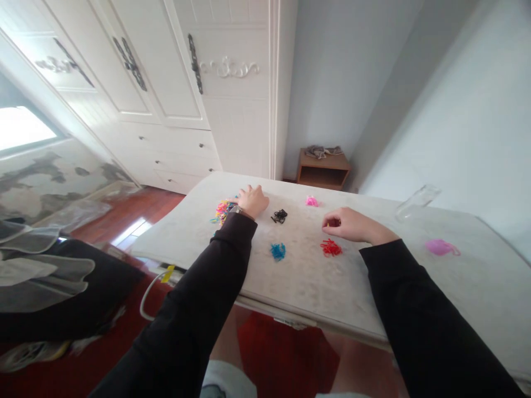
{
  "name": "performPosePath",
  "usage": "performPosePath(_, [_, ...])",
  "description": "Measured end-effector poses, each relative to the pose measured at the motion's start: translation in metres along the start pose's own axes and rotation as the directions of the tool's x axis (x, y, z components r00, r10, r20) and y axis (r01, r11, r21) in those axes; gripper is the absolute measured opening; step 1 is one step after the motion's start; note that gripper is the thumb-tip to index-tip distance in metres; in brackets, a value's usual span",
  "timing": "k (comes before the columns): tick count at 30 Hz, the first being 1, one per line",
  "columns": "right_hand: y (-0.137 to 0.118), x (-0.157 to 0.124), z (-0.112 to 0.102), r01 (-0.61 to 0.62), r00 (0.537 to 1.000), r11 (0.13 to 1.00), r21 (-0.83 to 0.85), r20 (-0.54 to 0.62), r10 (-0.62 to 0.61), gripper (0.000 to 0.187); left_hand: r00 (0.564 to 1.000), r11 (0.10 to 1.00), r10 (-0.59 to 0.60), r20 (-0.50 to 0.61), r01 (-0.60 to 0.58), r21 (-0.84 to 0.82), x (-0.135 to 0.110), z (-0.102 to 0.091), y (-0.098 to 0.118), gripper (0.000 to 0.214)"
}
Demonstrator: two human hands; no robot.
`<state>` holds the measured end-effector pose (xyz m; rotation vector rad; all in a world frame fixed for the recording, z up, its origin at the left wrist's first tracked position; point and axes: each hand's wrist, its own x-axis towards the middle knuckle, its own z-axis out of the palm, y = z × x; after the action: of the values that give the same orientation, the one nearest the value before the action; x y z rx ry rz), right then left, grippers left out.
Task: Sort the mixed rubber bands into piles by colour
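At the far left of the table, my left hand [253, 201] rests palm down beside a mixed heap of small coloured bands [224, 210]. Its fingers are bent and look apart; their tips are partly hidden. My right hand [346, 225] is closed in a pinch just above a red pile of bands [331, 247], with a small yellow band [329, 224] showing at the fingertips. Between the hands lie a black pile of bands [279, 216] and, nearer to me, a blue pile [277, 252]. A pink pile [311, 201] sits farther back.
On the right of the white table [302, 287] are a clear container [417, 203] lying on its side and a pinkish-purple item [440, 247]. Behind stand a white wardrobe [236, 121] and a small brown cabinet [323, 168]. A white cable [145, 298] loops at the front left edge.
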<state>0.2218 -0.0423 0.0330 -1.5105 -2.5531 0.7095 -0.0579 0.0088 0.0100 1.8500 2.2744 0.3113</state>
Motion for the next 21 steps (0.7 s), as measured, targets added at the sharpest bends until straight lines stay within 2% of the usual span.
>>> performPosePath(10, [0.0008, 0.0024, 0.0030, 0.004, 1.000, 0.999, -0.035, 0.019, -0.003, 0.026, 0.999, 0.997, -0.047, 0.019, 0.046, 0.065, 0.0001, 0.0022, -0.0005, 0.059])
performPosePath(21, [-0.0002, 0.0035, 0.0041, 0.014, 0.999, 0.999, -0.051, 0.032, -0.012, 0.028, 1.000, 0.996, -0.020, 0.002, 0.020, 0.083, -0.0002, 0.0033, -0.0006, 0.060])
